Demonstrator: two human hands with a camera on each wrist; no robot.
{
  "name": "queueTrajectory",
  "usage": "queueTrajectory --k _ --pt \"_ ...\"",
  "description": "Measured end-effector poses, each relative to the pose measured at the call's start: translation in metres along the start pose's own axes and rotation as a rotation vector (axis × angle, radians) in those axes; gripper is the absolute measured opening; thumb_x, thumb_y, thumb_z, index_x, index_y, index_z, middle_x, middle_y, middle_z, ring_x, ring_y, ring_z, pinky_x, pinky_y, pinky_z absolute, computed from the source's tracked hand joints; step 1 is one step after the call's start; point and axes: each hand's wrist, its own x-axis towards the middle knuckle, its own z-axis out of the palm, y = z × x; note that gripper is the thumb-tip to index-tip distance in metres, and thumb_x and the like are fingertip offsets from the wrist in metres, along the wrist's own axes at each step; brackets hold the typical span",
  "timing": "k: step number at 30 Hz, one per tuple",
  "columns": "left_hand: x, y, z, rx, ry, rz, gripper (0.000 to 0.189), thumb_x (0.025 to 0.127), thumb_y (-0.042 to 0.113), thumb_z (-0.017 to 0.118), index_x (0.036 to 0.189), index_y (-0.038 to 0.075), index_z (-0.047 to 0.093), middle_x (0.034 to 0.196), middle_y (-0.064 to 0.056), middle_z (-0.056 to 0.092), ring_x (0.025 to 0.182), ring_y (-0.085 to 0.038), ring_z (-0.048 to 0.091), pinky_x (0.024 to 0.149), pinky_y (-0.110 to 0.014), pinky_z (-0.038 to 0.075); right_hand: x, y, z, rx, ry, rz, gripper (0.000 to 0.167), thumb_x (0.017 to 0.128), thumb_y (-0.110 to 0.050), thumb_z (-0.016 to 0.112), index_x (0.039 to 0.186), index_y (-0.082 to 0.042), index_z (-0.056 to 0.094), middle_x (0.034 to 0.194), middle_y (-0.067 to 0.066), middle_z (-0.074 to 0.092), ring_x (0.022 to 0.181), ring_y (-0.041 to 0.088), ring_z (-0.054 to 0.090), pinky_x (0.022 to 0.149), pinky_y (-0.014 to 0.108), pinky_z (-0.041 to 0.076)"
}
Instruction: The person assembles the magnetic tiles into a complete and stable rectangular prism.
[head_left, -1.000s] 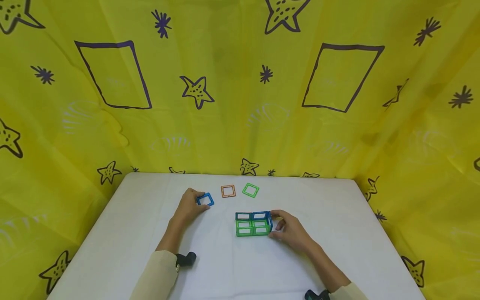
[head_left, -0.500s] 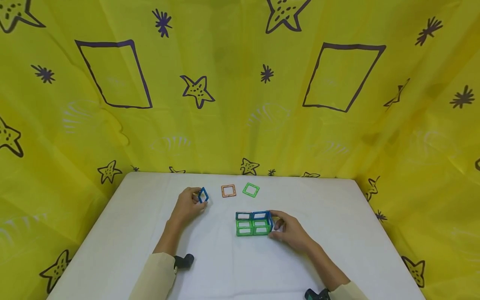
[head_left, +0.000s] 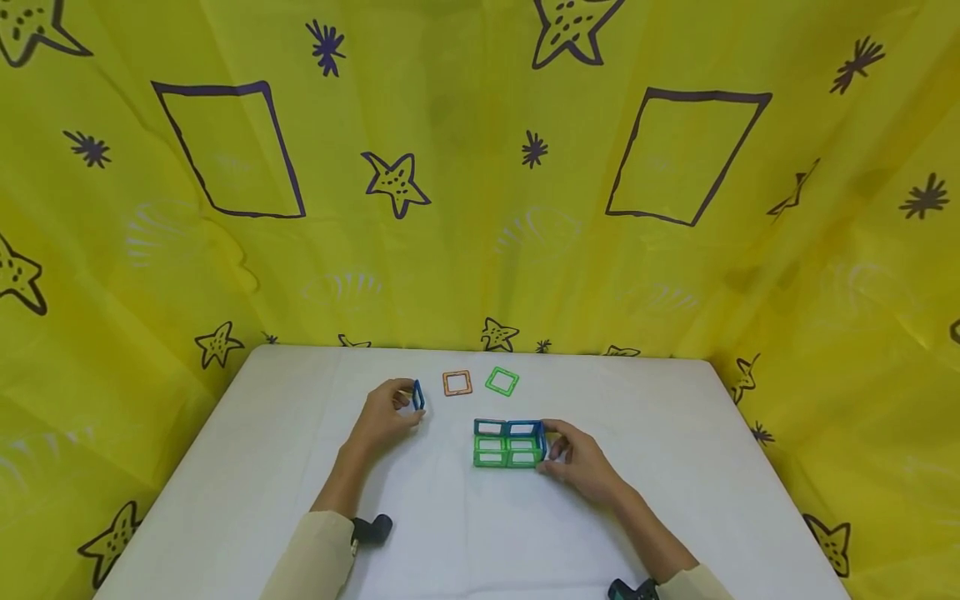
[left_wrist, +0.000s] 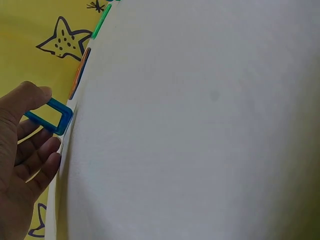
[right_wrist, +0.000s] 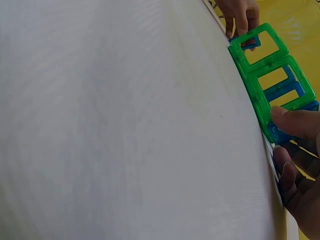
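Between the thumb and fingers of my left hand (head_left: 382, 417) is a blue square magnetic tile (left_wrist: 65, 120), stood up on edge and seen almost edge-on in the head view. To its right sits an open box of joined magnetic tiles (head_left: 507, 451), green along the bottom and front, blue at the back and right end. My right hand (head_left: 588, 467) grips that right end, its thumb at the front corner and its fingers behind. In the right wrist view the thumb overlaps the green front (right_wrist: 270, 65).
An orange square tile (head_left: 446, 384) and a light green square tile (head_left: 492, 374) lie flat on the white-covered table (head_left: 480, 533), beyond the box. A yellow patterned curtain (head_left: 465, 275) surrounds the table at the back and sides.
My left hand has turned the blue tile from a slanted position to upright and edge-on. The box has shifted slightly away from me, with my right hand staying at its end.
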Motion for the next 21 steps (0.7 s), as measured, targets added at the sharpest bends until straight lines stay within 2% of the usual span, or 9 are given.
queueTrajectory --k 6,14,21 --pt "-0.002 0.004 0.006 0.002 -0.029 0.078 0.053 0.084 0.011 0.087 0.131 0.001 0.066 0.119 -0.009 0.070 0.098 -0.025 0.063 0.088 -0.045 0.054 0.002 -0.002 0.001 0.006 0.014 0.029 0.070 0.086 -0.006 0.085 0.148 -0.001 0.052 0.093 0.003 0.062 0.077 0.019 0.053 0.066 0.027 0.045" --pt "-0.004 0.013 0.013 0.011 -0.085 0.110 0.054 0.084 0.014 0.087 0.133 0.002 0.066 0.117 -0.008 0.070 0.096 -0.024 0.062 0.087 -0.044 0.054 0.006 -0.003 0.002 0.003 0.040 0.062 0.070 0.087 -0.003 0.084 0.149 -0.003 0.053 0.091 0.002 0.061 0.077 0.019 0.053 0.065 0.027 0.045" --pt "-0.007 0.020 0.026 0.014 -0.150 0.174 0.056 0.083 0.014 0.087 0.133 0.000 0.066 0.119 -0.008 0.071 0.098 -0.023 0.063 0.088 -0.043 0.055 0.008 -0.003 0.002 0.000 0.053 0.055 0.067 0.088 -0.001 0.082 0.149 -0.002 0.053 0.091 0.002 0.061 0.077 0.019 0.053 0.065 0.026 0.045"
